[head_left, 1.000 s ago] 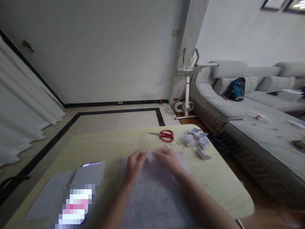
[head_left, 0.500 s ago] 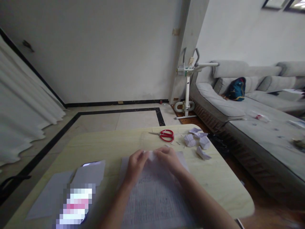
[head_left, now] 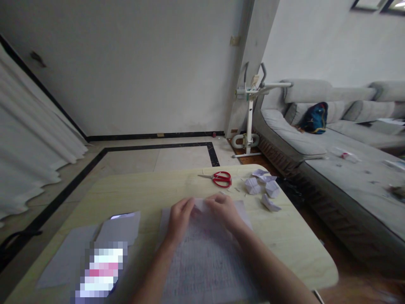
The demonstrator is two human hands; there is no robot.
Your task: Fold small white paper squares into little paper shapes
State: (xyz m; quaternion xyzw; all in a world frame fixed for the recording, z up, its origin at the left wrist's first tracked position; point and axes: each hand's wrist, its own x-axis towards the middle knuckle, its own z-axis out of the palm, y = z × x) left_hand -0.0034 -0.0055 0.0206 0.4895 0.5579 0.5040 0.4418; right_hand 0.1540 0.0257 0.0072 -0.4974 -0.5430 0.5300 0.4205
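Both of my hands hold a small piece of white paper (head_left: 200,205) between them, just above a large sheet covered in writing (head_left: 205,261). My left hand (head_left: 181,217) pinches the paper's left side. Its right side is gripped by the bent fingers of my right hand (head_left: 224,211). Part of the paper is hidden behind my fingers. Beyond my hands lie red-handled scissors (head_left: 221,179), closed, with the blades pointing left. Several folded paper pieces (head_left: 252,185) sit to the right of the scissors, with small paper scraps around them.
On the table's (head_left: 148,190) left side lie white sheets (head_left: 68,253), a phone-like object (head_left: 122,216) partly on them, and a pixelated bright screen (head_left: 101,272). A grey sofa (head_left: 341,181) stands to the right. An exercise machine (head_left: 249,114) stands by the wall.
My fingers have shifted slightly around the small paper, which shows a little differently between them. The view has moved very slightly. The other things on the table stay put.
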